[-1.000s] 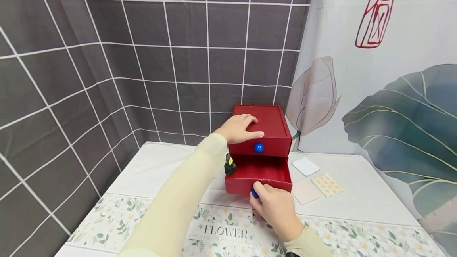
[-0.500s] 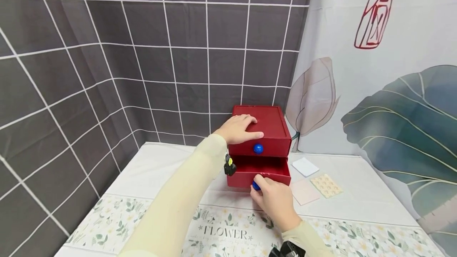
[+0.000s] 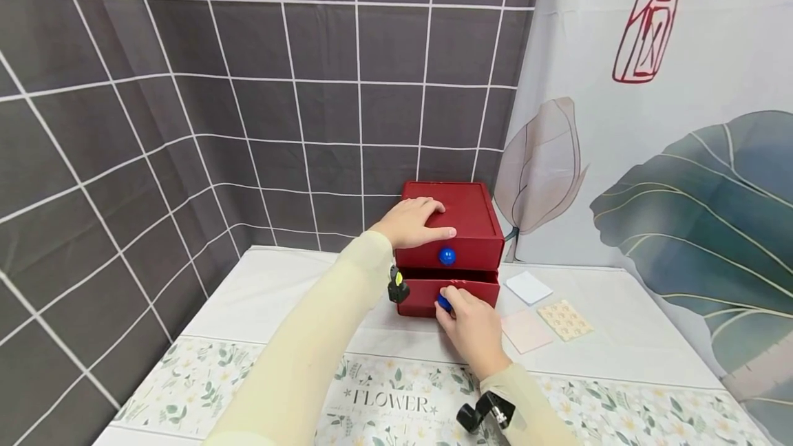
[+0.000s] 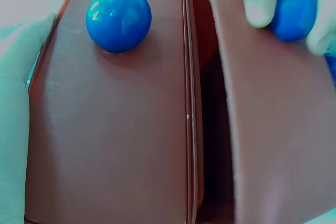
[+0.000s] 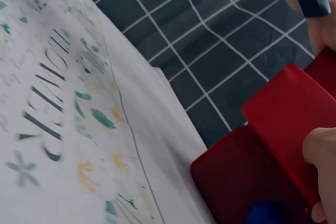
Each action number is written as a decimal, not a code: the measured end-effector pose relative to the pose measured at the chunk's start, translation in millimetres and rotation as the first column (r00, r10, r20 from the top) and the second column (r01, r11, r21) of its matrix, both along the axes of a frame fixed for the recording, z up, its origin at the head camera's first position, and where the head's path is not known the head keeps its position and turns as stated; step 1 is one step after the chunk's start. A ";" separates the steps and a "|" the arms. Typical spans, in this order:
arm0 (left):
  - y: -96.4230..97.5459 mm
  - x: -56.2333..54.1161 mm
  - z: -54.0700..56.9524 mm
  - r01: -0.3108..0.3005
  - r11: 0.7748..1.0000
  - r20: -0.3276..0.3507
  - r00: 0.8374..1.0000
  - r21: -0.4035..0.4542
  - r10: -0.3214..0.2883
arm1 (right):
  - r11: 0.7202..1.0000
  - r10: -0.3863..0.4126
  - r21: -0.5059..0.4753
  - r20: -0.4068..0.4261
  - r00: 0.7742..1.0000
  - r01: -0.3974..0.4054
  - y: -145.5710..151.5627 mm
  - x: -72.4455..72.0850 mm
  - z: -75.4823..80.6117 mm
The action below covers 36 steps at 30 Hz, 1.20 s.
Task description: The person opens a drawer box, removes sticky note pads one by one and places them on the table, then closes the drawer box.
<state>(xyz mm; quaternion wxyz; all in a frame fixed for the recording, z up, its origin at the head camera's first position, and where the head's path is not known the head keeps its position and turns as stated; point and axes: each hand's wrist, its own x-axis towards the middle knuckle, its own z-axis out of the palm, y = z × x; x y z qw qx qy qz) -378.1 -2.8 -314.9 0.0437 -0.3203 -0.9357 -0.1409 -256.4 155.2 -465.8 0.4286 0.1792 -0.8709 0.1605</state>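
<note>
A small red drawer box (image 3: 461,208) has an upper drawer with a blue round knob (image 3: 447,256). Its lower drawer (image 3: 421,296) stands partly pulled out. My left hand (image 3: 415,221) rests on the left of the box's top, fingers spread and thumb along the front edge. My right hand (image 3: 473,325) pinches the lower drawer's blue knob (image 4: 294,10); the left wrist view shows fingertips (image 4: 260,6) on either side of it. Part of the lower drawer's dark inside shows through a narrow gap.
Right of the box lie a white pad (image 3: 529,288), a pink sheet (image 3: 526,331) and a patterned yellowish square (image 3: 565,320). A floral cloth strip (image 3: 384,398) with lettering crosses the table's front. Dark gridded cloth (image 3: 297,115) hangs close behind the box.
The lower drawer has slid back toward the box, so its opening is narrower. My right hand has moved forward with the knob. My left hand stays on top.
</note>
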 end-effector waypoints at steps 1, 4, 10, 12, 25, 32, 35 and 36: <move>0.0 0.2 0.2 0.002 1.000 0.001 1.000 0.001 -0.002 | 1.000 0.000 -0.004 0.002 1.000 0.000 0.2 -2.7 0.0; 0.8 1.2 1.3 0.012 1.000 0.002 1.000 0.003 -0.012 | 1.000 -0.003 -0.011 -0.006 1.000 0.003 1.2 -10.2 -0.7; 2.4 3.1 2.0 0.025 1.000 -0.002 1.000 -0.001 -0.025 | 1.000 -0.012 -0.011 -0.018 1.000 0.012 3.8 -22.6 -3.4; 2.6 3.2 1.7 0.026 1.000 -0.002 1.000 -0.002 -0.026 | 1.000 -0.014 -0.012 -0.022 1.000 0.013 4.3 -25.8 -4.7; -1.2 1.2 3.2 0.028 1.000 0.010 1.000 -0.005 -0.028 | 0.999 -0.028 0.016 -0.044 0.999 0.028 0.9 -34.5 -3.7; -0.8 4.2 6.6 0.039 0.999 -0.004 0.999 -0.012 -0.039 | 0.996 -0.077 0.048 -0.079 0.994 0.081 -4.4 -34.2 -0.7; -0.2 5.3 6.0 0.035 0.999 -0.008 0.999 -0.025 -0.036 | 0.990 -0.120 0.057 -0.125 0.985 0.128 -9.4 -34.4 -4.6; 0.0 5.6 5.6 0.035 0.999 -0.010 0.999 -0.026 -0.035 | 0.988 -0.134 0.053 -0.134 0.982 0.142 -11.2 -34.1 -6.0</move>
